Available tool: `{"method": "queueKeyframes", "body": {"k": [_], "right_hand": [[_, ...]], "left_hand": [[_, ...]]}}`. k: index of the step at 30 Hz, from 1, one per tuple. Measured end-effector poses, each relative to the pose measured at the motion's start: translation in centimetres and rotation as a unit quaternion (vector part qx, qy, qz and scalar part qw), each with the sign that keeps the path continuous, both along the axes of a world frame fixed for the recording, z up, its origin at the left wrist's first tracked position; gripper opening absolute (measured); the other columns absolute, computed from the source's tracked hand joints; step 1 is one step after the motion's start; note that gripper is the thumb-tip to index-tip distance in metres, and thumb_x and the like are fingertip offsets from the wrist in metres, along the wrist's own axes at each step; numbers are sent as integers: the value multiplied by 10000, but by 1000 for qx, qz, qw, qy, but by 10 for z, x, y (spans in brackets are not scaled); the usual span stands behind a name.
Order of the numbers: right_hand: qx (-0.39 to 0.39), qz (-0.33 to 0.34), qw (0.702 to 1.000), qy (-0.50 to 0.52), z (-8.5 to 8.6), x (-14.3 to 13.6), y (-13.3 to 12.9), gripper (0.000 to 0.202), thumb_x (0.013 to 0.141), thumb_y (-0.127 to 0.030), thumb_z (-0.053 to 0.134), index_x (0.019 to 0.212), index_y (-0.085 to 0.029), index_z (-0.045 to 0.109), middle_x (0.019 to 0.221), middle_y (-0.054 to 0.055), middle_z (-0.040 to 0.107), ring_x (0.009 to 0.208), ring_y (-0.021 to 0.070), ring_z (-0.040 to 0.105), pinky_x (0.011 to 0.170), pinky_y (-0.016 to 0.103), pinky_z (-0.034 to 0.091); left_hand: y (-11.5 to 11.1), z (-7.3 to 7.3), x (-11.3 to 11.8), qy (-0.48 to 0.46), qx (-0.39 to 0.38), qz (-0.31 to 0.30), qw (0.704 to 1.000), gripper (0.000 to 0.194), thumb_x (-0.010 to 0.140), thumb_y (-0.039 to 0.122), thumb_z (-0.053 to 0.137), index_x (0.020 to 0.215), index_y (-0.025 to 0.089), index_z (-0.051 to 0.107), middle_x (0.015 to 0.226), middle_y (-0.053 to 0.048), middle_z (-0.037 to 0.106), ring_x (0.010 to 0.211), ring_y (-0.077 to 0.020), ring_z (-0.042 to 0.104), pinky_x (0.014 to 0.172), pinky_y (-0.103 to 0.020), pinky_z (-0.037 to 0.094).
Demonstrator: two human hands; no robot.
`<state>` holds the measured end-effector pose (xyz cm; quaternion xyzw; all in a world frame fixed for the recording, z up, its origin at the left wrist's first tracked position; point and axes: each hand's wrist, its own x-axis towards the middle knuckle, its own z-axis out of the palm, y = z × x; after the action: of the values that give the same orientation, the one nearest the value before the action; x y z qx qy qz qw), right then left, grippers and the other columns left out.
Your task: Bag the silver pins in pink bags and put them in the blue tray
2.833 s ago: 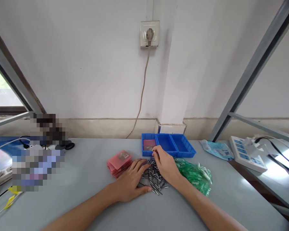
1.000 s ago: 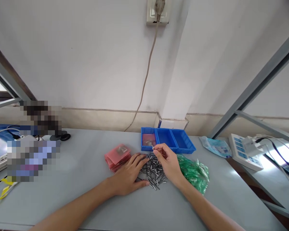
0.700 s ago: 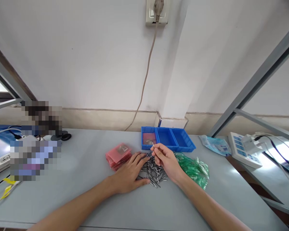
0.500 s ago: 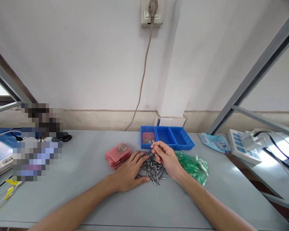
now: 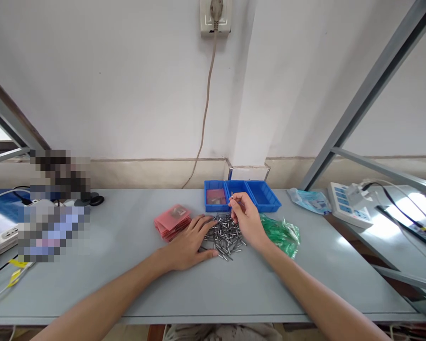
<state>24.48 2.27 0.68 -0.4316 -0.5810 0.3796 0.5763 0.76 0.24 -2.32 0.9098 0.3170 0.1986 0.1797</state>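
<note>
A loose pile of short, thin metal pins (image 5: 227, 239) lies on the grey table in front of me. My left hand (image 5: 190, 241) rests flat at the pile's left side, fingers spread, its fingertips at the edge of the pins. Just above the pile's right side, my right hand (image 5: 246, 218) is closed in a pinch on one small metal pin (image 5: 232, 194), mostly hidden by the fingers. Beyond the hands stand blue bins (image 5: 264, 196) in a row. Pink bags (image 5: 172, 218) are stacked left of the pile. A crumpled green plastic bag (image 5: 282, 237) lies by my right wrist.
A pink bag (image 5: 216, 195) lies inside the left blue bin. Farther right are a blue-and-white packet (image 5: 310, 201) and a white power strip (image 5: 348, 203) with cables. Metal frame bars (image 5: 369, 90) rise at both sides. Cables and another power strip (image 5: 3, 237) lie at left.
The camera view has tilted and shifted slightly. My right hand, with the pin, has moved a little right towards the middle blue bin. My left hand stays by the pile.
</note>
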Motion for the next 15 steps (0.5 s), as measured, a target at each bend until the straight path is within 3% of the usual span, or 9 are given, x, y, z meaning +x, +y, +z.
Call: {"method": "queueKeyframes", "body": {"k": [3, 8, 15], "right_hand": [[12, -16, 999, -40, -1, -1, -3, 252, 1021, -509, 587, 1046, -259, 565, 811, -14, 545, 626, 146, 533, 512, 258, 460], [35, -19, 996, -80, 3, -2, -5, 241, 1020, -498, 589, 1045, -258, 590, 962, 28, 573, 707, 169, 550, 526, 272, 478], [12, 32, 991, -127, 7, 4, -3, 212, 1006, -463, 622, 1000, -252, 611, 891, 9, 594, 667, 172, 520, 585, 305, 456]], "left_hand": [[0, 1, 0, -2, -3, -1, 1000, 790, 989, 646, 584, 1639, 309, 288, 1650, -122, 371, 1547, -347, 307, 1241, -603, 360], [0, 3, -1, 1, -9, -2, 1000, 798, 979, 661, 587, 1629, 300, 299, 1650, -127, 371, 1543, -347, 310, 1244, -607, 350], [1, 2, -1, -10, -3, -8, 1000, 814, 969, 661, 602, 1627, 296, 293, 1643, -139, 378, 1537, -354, 323, 1242, -604, 344]]}}
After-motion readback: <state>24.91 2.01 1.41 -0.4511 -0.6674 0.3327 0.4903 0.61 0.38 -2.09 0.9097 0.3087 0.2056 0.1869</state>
